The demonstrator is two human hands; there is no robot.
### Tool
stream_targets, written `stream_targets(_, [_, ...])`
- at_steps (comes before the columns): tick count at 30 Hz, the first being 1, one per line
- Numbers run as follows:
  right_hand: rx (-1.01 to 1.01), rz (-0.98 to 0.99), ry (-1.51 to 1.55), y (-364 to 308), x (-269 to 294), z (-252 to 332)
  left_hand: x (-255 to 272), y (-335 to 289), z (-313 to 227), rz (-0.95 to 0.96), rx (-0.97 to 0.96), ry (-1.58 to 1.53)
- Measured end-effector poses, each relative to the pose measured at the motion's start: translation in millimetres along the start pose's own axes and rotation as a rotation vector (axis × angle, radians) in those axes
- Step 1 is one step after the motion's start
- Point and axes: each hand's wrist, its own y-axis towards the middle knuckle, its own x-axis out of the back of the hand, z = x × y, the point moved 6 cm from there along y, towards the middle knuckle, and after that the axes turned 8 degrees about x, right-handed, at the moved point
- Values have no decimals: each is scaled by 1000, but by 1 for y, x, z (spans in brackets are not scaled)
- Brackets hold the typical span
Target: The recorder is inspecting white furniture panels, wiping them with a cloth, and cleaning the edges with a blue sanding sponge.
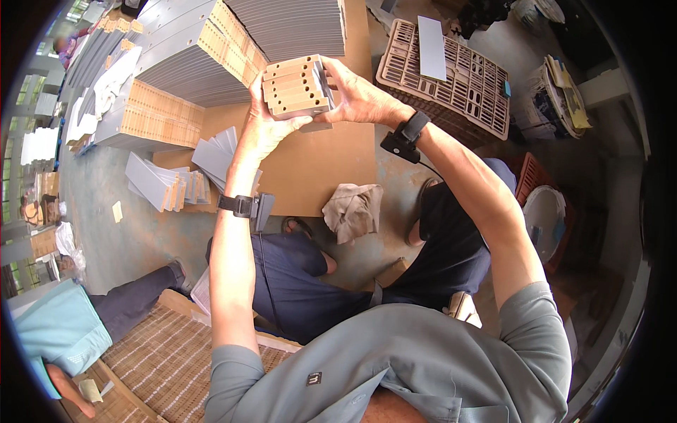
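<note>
Both my arms reach forward over a brown board [338, 162]. Between my hands is a small bundle of grey-faced panels [290, 86], their tan end edges turned up and dotted with dark drilled holes. My left hand [264, 128] grips the bundle's left and near side, thumb along the near edge. My right hand [360, 97] closes on its right side, fingers at the far corner and thumb at the near one. Just beyond and to the left stand long packed rows of similar panels [233, 42]. Loose grey panels [215, 154] lie fanned out left of my left wrist.
A crumpled beige cloth [354, 211] lies near my feet. At the far right is a slatted plastic crate [451, 77] with a pale panel [431, 48] on it. A round white bucket [544, 222] stands at right. Another person in a turquoise top [60, 328] sits at lower left.
</note>
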Motion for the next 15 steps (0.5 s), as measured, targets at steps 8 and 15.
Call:
stream_targets(8, [-50,100,83,-66,-14,-28,-47,-18,60,71,-9,104])
stream_targets(15, [-212,33,58,-132,-55,-96,-78,-23,118,203,281,48])
